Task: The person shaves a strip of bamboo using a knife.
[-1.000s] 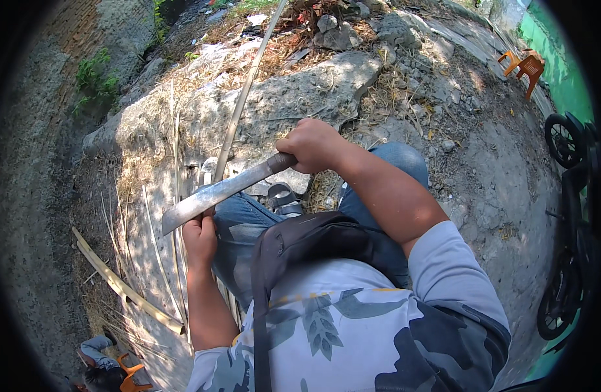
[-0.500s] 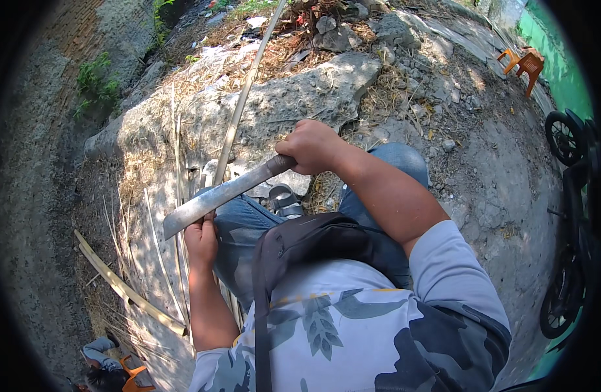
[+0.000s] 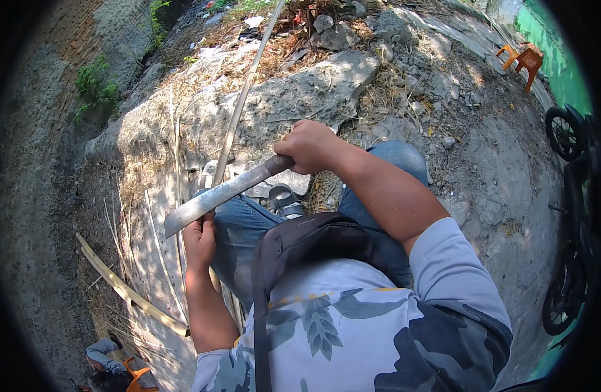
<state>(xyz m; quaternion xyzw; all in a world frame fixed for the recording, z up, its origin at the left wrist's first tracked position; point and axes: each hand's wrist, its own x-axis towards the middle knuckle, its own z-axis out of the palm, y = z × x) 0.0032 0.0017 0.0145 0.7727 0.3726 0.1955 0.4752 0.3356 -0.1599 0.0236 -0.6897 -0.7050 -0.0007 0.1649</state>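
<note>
Head view: right hand (image 3: pixel 311 147), centre of frame, is fisted tight round the handle of a long flat machete (image 3: pixel 217 195); the blade runs down-left from the fist and ends left of centre. Left hand (image 3: pixel 200 240) sits just below the blade's lower end, fingers curled onto a long pale bamboo strip (image 3: pixel 243 98) that runs from the hand up past the blade to the top edge of the frame. Blade lies across the strip just above the left hand; can't tell if the edge is biting in. Person is seated on a grey rock slab (image 3: pixel 313 91), knees in blue jeans, black sling bag (image 3: pixel 313 242) across the chest at lower centre. More split bamboo strips (image 3: pixel 127 291) lie on the ground at lower left. Orange plastic chair (image 3: pixel 523 60) at upper right, a motorbike (image 3: pixel 571 215) along the right edge. Vs 0.5 s ago: blade, both hands & strip sit in nearly the same spots, the grips unchanged; vs 1 s ago the blade tip is a touch higher, otherwise same pose.
</note>
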